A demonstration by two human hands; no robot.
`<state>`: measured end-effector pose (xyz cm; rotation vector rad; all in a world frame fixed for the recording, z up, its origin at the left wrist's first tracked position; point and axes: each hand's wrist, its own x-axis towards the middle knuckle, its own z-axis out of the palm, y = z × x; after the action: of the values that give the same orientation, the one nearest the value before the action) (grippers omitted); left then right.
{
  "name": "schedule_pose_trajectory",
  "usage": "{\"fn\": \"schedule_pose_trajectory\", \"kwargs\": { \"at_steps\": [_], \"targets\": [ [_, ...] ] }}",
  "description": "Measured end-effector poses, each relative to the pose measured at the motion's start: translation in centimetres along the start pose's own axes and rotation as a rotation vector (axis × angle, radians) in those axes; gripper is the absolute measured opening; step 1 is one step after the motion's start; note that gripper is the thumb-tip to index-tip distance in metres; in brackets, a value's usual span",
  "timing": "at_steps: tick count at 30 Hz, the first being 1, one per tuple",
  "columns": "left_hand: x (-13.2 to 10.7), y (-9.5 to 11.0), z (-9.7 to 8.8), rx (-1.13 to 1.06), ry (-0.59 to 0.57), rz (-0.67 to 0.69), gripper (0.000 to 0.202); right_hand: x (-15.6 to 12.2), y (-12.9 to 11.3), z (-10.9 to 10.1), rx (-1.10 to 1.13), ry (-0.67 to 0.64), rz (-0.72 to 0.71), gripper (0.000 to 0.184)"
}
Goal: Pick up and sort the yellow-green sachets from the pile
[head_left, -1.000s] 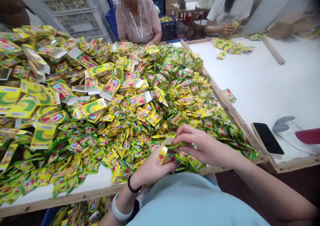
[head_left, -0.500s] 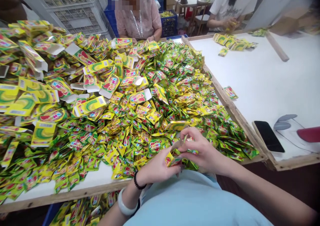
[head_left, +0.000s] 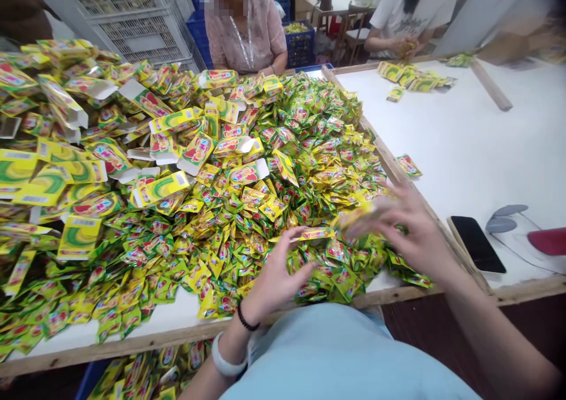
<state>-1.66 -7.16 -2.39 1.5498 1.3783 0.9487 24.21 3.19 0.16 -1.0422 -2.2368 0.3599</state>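
Note:
A big heap of small green-and-yellow sachets (head_left: 309, 152) covers the white table (head_left: 168, 320) in front of me. Folded yellow cartons (head_left: 159, 189) are piled on its left half. My left hand (head_left: 276, 276) hovers over the near sachets with its fingers spread and nothing in it. My right hand (head_left: 411, 226) is up and to the right, near the wooden table edge, and blurred by motion. A blurred small yellow box (head_left: 356, 216) sits pinched at its fingertips while the other fingers fan out.
A wooden rail (head_left: 411, 202) divides this table from a second white table with a black phone (head_left: 477, 243), grey discs (head_left: 504, 217) and a red object (head_left: 548, 239). A person (head_left: 247, 28) sits opposite; another (head_left: 404, 16) handles sachets (head_left: 411, 80) at the far table. Wire crates (head_left: 128, 16) stand behind.
My hands have parted from in front of my chest. The right one swung up and right with the yellow box; the left let go and opened over the sachets.

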Motion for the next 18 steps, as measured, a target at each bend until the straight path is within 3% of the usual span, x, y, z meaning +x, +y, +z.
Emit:
{"fn": "schedule_pose_trajectory", "kwargs": {
  "at_steps": [2,3,4,5,7,8,10,12,14,18],
  "targets": [
    [0.2,-1.3,-1.8,0.270,0.192,-0.007,0.028,0.7,2.5,-0.9,-0.269,0.327,0.078,0.017],
    [0.3,-2.1,-2.6,0.395,0.230,-0.016,0.024,0.9,3.0,-0.8,-0.344,0.402,0.084,0.026],
    [0.3,-2.9,-3.2,0.504,0.228,-0.013,0.023,0.9,3.1,-0.1,-0.361,0.398,0.059,0.033],
    [0.4,-3.6,-3.5,0.596,0.195,0.000,0.023,0.8,2.6,1.0,-0.326,0.320,0.004,0.035],
    [0.6,-4.8,-3.4,0.746,0.118,0.045,0.027,0.1,0.4,4.4,-0.177,0.033,-0.155,0.025],
    [0.7,-5.3,-3.1,0.806,0.103,0.063,0.028,-0.4,-0.8,6.2,-0.153,-0.129,-0.238,0.021],
    [0.9,-5.9,-2.4,0.890,0.135,0.067,0.024,-1.0,-2.7,9.5,-0.171,-0.304,-0.314,0.024],
    [1.0,-6.2,-2.0,0.898,0.193,0.059,0.016,-0.9,-3.3,11.6,-0.191,-0.325,-0.316,0.021],
    [0.8,-6.2,-2.0,0.812,0.242,0.052,0.015,-0.3,-2.6,12.0,-0.151,-0.285,-0.266,0.013],
    [0.2,-5.3,-2.4,0.409,0.316,-0.053,0.017,1.1,-1.5,9.3,0.120,-0.309,-0.091,0.016]
  ]
}}
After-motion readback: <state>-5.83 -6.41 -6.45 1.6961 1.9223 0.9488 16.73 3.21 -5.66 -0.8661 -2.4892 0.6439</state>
